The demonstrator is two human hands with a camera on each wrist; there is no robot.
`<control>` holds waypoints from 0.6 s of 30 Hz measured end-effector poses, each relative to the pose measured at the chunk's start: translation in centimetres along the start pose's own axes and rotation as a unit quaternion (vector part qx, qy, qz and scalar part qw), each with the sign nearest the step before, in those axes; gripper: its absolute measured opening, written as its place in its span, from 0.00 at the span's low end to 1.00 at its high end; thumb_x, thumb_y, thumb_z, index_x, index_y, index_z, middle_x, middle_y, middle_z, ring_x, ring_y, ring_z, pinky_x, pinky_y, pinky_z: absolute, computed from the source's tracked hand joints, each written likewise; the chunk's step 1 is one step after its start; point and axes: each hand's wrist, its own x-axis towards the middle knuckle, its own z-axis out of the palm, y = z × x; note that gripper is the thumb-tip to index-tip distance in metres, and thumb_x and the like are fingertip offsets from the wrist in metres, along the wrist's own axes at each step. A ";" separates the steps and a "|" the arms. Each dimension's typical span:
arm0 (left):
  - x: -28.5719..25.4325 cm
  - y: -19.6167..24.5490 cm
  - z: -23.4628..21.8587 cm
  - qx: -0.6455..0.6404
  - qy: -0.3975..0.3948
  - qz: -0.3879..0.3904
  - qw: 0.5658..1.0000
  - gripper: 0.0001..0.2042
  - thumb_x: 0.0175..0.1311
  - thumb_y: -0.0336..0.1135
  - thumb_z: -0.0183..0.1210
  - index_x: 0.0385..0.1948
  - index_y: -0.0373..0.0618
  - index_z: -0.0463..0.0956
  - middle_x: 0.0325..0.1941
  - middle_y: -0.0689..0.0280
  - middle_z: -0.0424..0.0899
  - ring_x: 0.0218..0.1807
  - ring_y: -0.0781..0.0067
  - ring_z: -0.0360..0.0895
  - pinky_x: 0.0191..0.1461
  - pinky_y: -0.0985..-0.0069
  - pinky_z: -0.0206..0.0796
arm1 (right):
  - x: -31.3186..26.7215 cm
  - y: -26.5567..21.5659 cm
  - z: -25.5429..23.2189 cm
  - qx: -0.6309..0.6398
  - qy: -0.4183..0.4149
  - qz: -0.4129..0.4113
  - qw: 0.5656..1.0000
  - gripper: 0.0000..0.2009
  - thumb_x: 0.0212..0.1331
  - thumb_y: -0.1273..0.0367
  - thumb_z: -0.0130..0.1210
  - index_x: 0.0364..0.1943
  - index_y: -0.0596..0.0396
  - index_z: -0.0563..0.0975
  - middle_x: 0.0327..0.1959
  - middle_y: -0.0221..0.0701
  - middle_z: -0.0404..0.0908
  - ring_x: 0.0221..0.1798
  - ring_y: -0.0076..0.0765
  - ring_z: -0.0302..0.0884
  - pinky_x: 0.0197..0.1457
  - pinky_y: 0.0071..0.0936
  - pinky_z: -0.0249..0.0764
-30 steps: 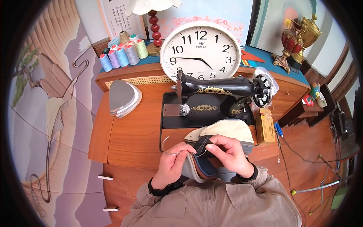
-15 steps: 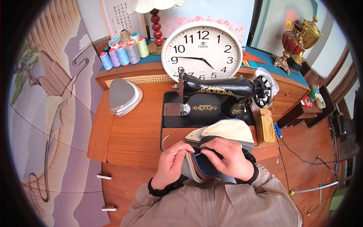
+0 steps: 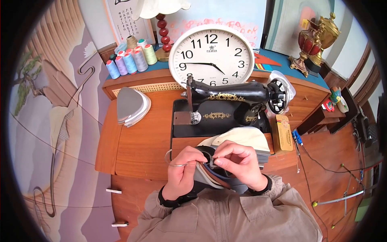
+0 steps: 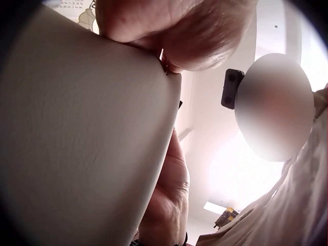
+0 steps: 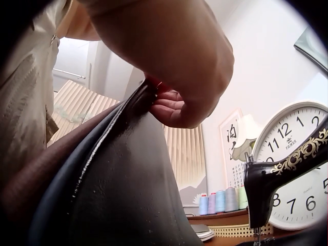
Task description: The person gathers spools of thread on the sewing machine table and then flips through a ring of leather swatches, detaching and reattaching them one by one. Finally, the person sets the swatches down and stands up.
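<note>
My left hand [image 3: 181, 171] pinches the corner of several stacked leather pieces in grey, brown and blue. A thin curved wire [image 3: 177, 165] loops out from its fingers. Close beside it, my right hand [image 3: 240, 163] has thumb and fingertips pinched at the corner of a black leather piece [image 5: 138, 169], right where the wire meets the stack. Seen from the left wrist, the pale grey outer piece [image 4: 87, 123] fills the near side. The wire's end is hidden by the fingers.
A black sewing machine [image 3: 229, 94] stands behind the hands, with cream leather pieces [image 3: 246, 138] in front of it. A yellow tin [image 3: 282, 133] is to its right, a grey stack [image 3: 131, 105] at left. Behind are a clock [image 3: 211, 54] and thread spools [image 3: 130, 62].
The black piece stood upright between the hands, dropped toward the stack, and now curves near the left fingers. My right hand reached over it, then drew back with its fingertips pinched.
</note>
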 end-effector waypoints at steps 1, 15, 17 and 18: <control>0.2 0.1 0.2 0.008 0.016 0.001 1.000 0.14 0.76 0.38 0.44 0.35 0.37 0.73 0.33 0.59 0.76 0.37 0.69 0.72 0.44 0.73 0.64 | -0.1 0.6 0.0 0.000 -0.004 0.001 1.000 0.05 0.60 0.80 0.59 0.38 0.62 0.81 0.40 0.33 0.79 0.42 0.23 0.79 0.47 0.21 0.76; -0.3 -0.7 -1.3 -0.150 0.092 -0.097 0.980 0.08 0.71 0.32 0.51 0.37 0.35 0.75 0.34 0.61 0.76 0.34 0.71 0.75 0.42 0.76 0.69 | 1.5 -2.0 -0.4 -0.301 0.052 -0.163 0.938 0.02 0.56 0.79 0.61 0.32 0.61 0.81 0.32 0.34 0.81 0.30 0.24 0.76 0.34 0.21 0.72; -0.3 -0.3 -0.6 -0.180 0.094 -0.119 0.972 0.09 0.72 0.33 0.51 0.37 0.35 0.75 0.34 0.61 0.76 0.35 0.71 0.76 0.42 0.74 0.71 | 1.5 -1.8 -0.6 -0.301 0.059 -0.167 0.937 0.02 0.56 0.79 0.61 0.32 0.61 0.81 0.32 0.34 0.81 0.31 0.23 0.77 0.35 0.20 0.73; -0.3 -0.2 -0.5 -0.210 0.096 -0.139 0.963 0.10 0.72 0.34 0.50 0.37 0.36 0.74 0.35 0.61 0.77 0.36 0.70 0.77 0.43 0.71 0.73 | 1.4 -1.6 -0.6 -0.301 0.068 -0.171 0.936 0.03 0.55 0.80 0.61 0.33 0.62 0.81 0.33 0.34 0.81 0.32 0.23 0.77 0.36 0.20 0.74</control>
